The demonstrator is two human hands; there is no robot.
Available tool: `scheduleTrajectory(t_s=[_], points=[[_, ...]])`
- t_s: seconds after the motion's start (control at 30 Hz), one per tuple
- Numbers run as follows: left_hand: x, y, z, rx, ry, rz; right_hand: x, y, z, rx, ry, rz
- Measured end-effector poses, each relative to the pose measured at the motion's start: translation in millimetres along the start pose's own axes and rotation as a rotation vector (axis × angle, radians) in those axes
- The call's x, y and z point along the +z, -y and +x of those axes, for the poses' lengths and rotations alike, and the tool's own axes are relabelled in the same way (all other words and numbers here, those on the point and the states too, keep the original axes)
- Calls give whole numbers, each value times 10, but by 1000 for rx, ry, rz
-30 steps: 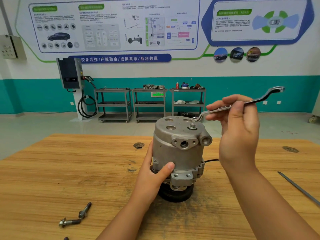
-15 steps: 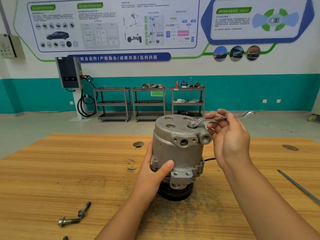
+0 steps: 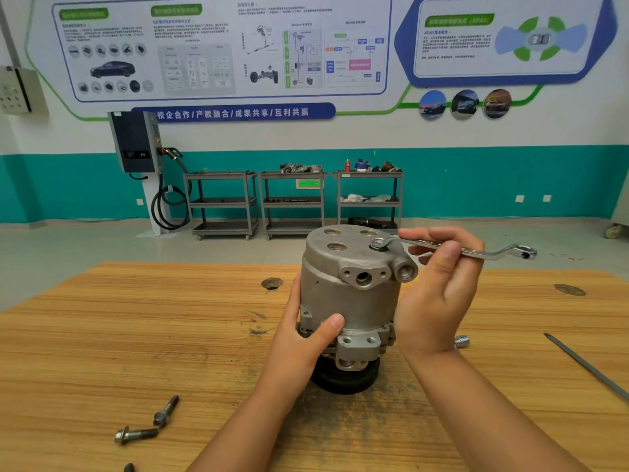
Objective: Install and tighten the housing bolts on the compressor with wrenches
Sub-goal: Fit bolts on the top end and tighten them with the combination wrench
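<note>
While the compressor (image 3: 350, 301) stands upright on its black pulley (image 3: 343, 379) near the middle of the table (image 3: 136, 335), the left hand (image 3: 303, 338) grips its lower body, thumb laid across the front and fingers hidden behind. Its housing is dull grey cast metal, drum-shaped, with a flat round top that bears several round recesses, an oval port flange on the front and a threaded stub beside it. The right hand (image 3: 439, 287) holds the shank of a bright steel offset ring wrench (image 3: 476, 252), fingers curled round it. One ring sits over a bolt (image 3: 377, 242) on the right of the top face, and the other ring juts out to the right past the hand.

The table is striped, scuffed wood with a round hole (image 3: 271, 283) behind the compressor. Two dark loose bolts (image 3: 166, 411) lie touching at the front left, and a third is cut off by the bottom edge. A small shiny metal piece (image 3: 462, 341) peeks out behind the right wrist, and a thin grey rod (image 3: 585, 366) lies slantwise at the right edge. Three metal carts (image 3: 292, 202) line the far wall, which is hung with posters.
</note>
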State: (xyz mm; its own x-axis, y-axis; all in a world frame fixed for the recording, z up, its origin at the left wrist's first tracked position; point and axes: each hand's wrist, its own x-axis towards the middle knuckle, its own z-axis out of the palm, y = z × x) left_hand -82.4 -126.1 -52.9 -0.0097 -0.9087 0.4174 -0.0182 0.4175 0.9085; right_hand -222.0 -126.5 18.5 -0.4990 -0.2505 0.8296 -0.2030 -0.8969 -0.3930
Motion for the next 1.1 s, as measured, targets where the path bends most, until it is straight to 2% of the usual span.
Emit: scheduleTrajectory(t_s=[0.13,0.27,0.53,0.87,0.93,0.97,1.1], points=[[3,-2,0,14,2,11,-35,-29,-41,-192,142,-82],[4,-4,2,15,-1,16,-43,3,-82,-366,262,-320],[9,27,1,25,10,-4,53,201,-47,-476,416,-577],[-6,0,-2,6,6,5,-2,203,99,-610,427,-542],[-7,-12,-3,-1,7,6,-15,213,154,-543,415,-439],[-9,-17,-7,-4,8,8,-19,224,177,-440,399,-353],[-14,-23,-15,-20,11,0,-28,216,296,175,225,7]])
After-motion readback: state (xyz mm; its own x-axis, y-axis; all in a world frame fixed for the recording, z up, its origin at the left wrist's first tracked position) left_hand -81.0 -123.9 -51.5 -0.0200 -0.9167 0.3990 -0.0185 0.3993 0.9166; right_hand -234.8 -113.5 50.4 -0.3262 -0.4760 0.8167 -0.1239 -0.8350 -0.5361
